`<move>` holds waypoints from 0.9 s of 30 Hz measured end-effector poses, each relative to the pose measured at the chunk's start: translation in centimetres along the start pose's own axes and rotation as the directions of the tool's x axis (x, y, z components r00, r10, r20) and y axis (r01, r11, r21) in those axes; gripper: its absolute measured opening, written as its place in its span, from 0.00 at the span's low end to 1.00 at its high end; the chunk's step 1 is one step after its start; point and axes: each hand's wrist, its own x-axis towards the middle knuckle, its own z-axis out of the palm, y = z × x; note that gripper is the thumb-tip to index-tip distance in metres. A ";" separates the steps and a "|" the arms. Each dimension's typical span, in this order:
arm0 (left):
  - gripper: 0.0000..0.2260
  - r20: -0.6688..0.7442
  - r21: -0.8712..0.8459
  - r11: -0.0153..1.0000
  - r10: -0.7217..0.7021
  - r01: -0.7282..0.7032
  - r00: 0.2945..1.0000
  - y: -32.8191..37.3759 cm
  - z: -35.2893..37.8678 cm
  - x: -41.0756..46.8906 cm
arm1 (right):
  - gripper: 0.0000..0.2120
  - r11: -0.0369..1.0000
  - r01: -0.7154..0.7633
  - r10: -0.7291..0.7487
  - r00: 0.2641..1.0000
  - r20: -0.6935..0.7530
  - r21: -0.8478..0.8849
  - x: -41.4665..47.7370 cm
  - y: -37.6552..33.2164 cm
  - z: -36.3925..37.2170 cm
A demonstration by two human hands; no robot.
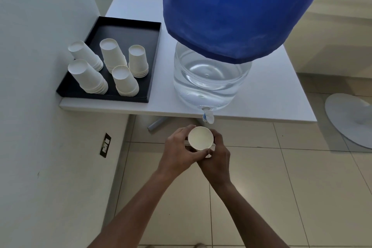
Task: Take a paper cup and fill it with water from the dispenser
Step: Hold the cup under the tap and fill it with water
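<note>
A white paper cup (200, 138) is upright and looks empty, held between both hands in front of the table edge. My left hand (177, 151) wraps its left side and my right hand (218, 157) its right side. The cup sits just below and slightly left of the dispenser's small tap (207, 116). The water dispenser (209, 80) is a clear jug of water with a blue cover (237, 6) over its upper part, standing on the white table (271, 94). No water runs from the tap.
A black tray (130, 30) on the table's left holds several stacks of upside-down paper cups (118, 66). A wall with a socket (105, 145) is at the left. A round white base (350, 119) stands on the tiled floor at the right.
</note>
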 end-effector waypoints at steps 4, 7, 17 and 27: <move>0.33 0.010 -0.017 0.999 -0.039 0.039 0.999 -0.7 1.2 0.1 | 0.33 0.999 -0.013 0.013 1.000 0.002 -0.035 0.3 1.4 0.5; 0.31 0.020 -0.028 0.997 -0.068 0.068 0.998 -0.9 1.9 0.3 | 0.32 0.998 -0.016 0.014 1.000 -0.020 -0.068 0.9 2.8 0.9; 0.25 -0.148 0.128 0.990 -0.036 0.055 0.988 -2.3 1.6 1.8 | 0.28 0.995 -0.080 0.074 0.991 -0.115 -0.053 2.9 5.6 2.0; 0.24 -0.051 0.228 0.934 0.295 -0.276 0.954 1.4 1.0 4.0 | 0.30 0.998 -0.060 0.058 0.992 -0.111 -0.013 5.9 4.7 2.3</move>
